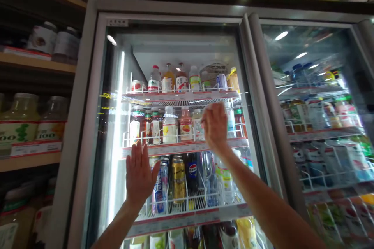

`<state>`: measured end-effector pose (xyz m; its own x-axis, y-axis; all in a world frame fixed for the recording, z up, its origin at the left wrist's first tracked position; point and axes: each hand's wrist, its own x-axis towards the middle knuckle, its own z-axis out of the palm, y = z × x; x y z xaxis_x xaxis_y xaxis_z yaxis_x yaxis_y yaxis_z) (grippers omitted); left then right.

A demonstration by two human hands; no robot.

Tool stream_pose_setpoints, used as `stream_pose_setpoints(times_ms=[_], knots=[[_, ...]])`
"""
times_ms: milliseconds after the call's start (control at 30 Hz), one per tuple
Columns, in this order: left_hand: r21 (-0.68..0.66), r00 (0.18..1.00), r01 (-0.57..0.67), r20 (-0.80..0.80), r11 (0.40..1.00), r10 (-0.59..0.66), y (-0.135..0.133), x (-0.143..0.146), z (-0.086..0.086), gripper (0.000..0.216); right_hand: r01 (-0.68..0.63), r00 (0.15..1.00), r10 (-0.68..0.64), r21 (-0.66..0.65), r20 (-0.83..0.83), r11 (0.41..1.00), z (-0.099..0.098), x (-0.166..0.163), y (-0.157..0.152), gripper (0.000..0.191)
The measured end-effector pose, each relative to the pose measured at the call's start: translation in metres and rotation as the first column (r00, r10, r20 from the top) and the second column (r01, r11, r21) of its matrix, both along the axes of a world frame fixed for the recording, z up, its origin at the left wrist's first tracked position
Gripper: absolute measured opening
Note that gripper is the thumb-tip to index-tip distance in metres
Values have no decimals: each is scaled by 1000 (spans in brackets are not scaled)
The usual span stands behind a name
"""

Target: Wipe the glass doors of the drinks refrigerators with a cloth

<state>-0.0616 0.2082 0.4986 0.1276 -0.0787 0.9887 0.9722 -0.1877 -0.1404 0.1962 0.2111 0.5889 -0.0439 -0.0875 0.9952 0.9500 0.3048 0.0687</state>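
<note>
I face a lit drinks fridge with a glass door [113, 132] shut in front of me. My left hand [140, 175] lies flat against the glass, fingers stretched upward, level with the shelf of cans such as a gold can [178, 177]. My right hand [214, 126] is raised higher, fingers together and slightly curled, against the glass in front of the middle shelf of bottles [169, 126]. Neither hand holds anything. The top shelf [181, 95] carries more bottles.
A second glass-door fridge [318, 124] full of drinks stands to the right, past a grey door frame [263, 116]. Wooden shelves [37, 66] with large jars and bottles run along the left wall. Ceiling lights reflect in the glass.
</note>
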Motion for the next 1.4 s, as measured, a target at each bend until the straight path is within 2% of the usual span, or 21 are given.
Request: stream_pose_setpoints(times_ms=[67, 100, 133, 200, 267, 300, 367, 433, 467, 533, 633, 800, 833, 967, 1033, 1100, 1167, 1233, 1300, 1333, 1400], knots=[[-17, 1000, 11, -5, 1000, -11, -1, -2, 0, 66, -24, 945, 29, -19, 325, 1000, -9, -14, 0, 43], [-28, 1000, 13, -3, 1000, -13, -1, -3, 0, 66, -16, 926, 25, -26, 377, 1000, -12, -14, 0, 43], [-36, 1000, 14, 2, 999, -14, -2, -3, 0, 66, 7, 944, 4, -33, 329, 999, -13, -9, 1, 43], [-50, 1000, 13, 17, 999, -12, -3, -2, 0, 66, 61, 997, -59, -52, 41, 997, -11, 10, 3, 45], [-55, 1000, 14, 23, 998, -12, -4, -1, 1, 66, 81, 971, -94, -67, -219, 994, -8, 27, 4, 46], [-59, 1000, 14, 22, 998, -13, -4, -1, 1, 66, 74, 968, -87, -64, -234, 995, -8, 29, 3, 47], [-61, 1000, 12, 13, 998, -11, -5, 0, 2, 66, 34, 999, -35, -51, -10, 998, -15, 22, 1, 46], [-55, 1000, 4, 1, 998, -4, -6, 0, 3, 66, 2, 968, 11, -50, 251, 999, -27, 13, -1, 44], [-50, 1000, 0, -4, 999, 0, -6, 0, 3, 66, 0, 960, 15, -52, 281, 999, -33, 12, -1, 42], [-40, 1000, -3, -6, 999, 2, -7, 0, 3, 66, 21, 995, -16, -45, 97, 999, -43, 18, 0, 41], [-46, 1000, -1, 5, 999, 1, -8, 1, 3, 66, 45, 972, -47, -14, -230, 999, -57, 27, -1, 42], [-50, 999, 33, 7, 998, -33, -7, 1, 3, 67, -10, 975, 33, -102, 220, 995, -86, 18, -5, 44], [-52, 999, 44, 13, 998, -44, -7, 1, 3, 67, 6, 981, 14, -104, 192, 995, -89, 22, -4, 44], [-61, 996, 85, 31, 995, -83, -6, 0, 3, 67, 92, 955, -85, 12, -286, 996, -93, 38, -1, 45], [-52, 995, 99, 28, 994, -97, -5, -1, 2, 68, 63, 974, -55, 32, -222, 997, -100, 24, -4, 45], [-39, 994, 109, 12, 993, -109, -4, -2, 1, 67, 2, 999, 0, -24, 55, 1000, -111, 3, -6, 44], [-33, 993, 118, -17, 992, -119, -3, -3, -1, 66, -3, 985, 15, -66, 172, 998, -118, -9, -5, 43], [-19, 991, 126, -49, 992, -126, -2, -4, -2, 65, 46, 999, -47, -22, -26, 999, -119, -8, -3, 42], [-3, 989, 132, -69, 991, -131, -1, -4, -2, 65, 104, 953, -87, 45, -292, 994, -115, -4, -3, 44], [7, 988, 134, -72, 991, -133, -1, -4, -1, 66, 109, 941, -84, 59, -329, 992, -114, -5, -4, 44], [22, 988, 139, -77, 990, -137, 0, -5, 0, 66, 55, 986, -50, 26, -161, 998, -116, -15, -7, 45]])
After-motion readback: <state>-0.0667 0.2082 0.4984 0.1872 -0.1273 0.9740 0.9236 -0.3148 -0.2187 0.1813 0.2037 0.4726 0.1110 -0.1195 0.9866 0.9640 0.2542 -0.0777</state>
